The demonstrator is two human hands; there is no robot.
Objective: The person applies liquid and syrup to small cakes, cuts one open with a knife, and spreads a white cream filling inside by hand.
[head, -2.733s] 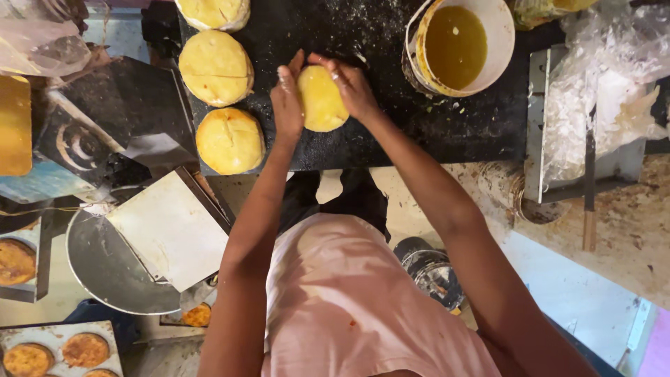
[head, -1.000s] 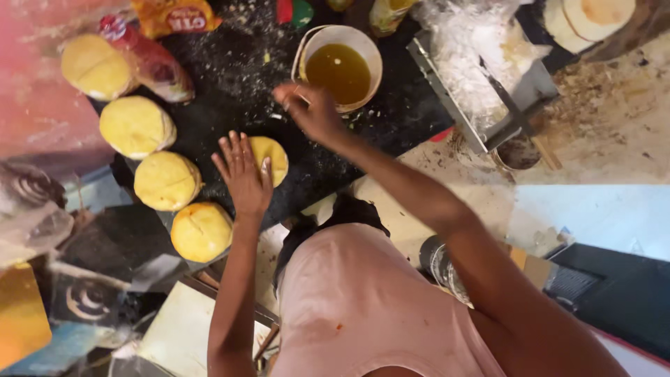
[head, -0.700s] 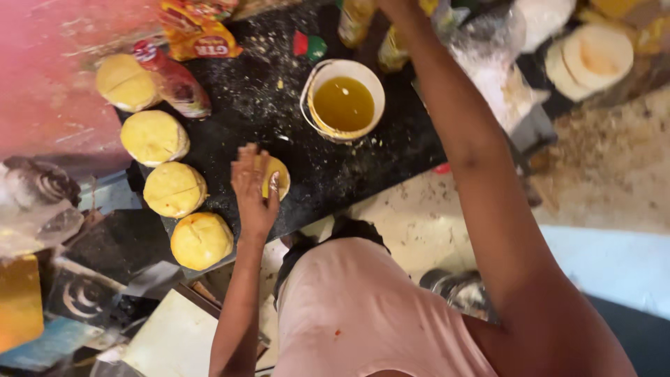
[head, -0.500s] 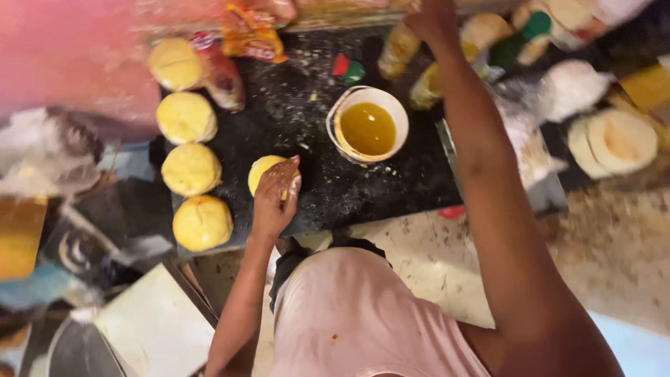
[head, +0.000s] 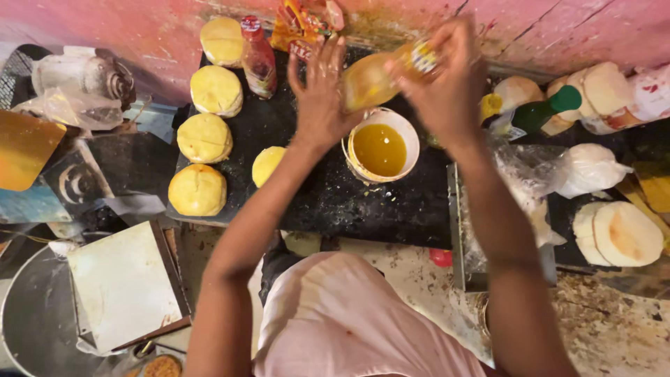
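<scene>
My right hand (head: 450,77) grips a yellow oil bottle (head: 373,78), held on its side above a white bowl (head: 413,143) of yellow oil. My left hand (head: 317,94) has its fingers spread, palm against the bottle's near end. A small yellow dough ball (head: 267,164) lies on the black slab (head: 335,209) under my left forearm. To its left, several flattened yellow dough rounds (head: 197,190) stand in a row running up to the wall.
A red bottle (head: 258,56) and a snack packet (head: 303,24) stand by the pink wall. A green bottle (head: 541,115), a metal tray with a plastic bag (head: 523,202) and pale rounds (head: 618,234) lie right. A white board (head: 122,286) sits lower left.
My right hand took the yellow bottle from the back and brought it over the bowl. My left hand left the dough ball and rose to the bottle.
</scene>
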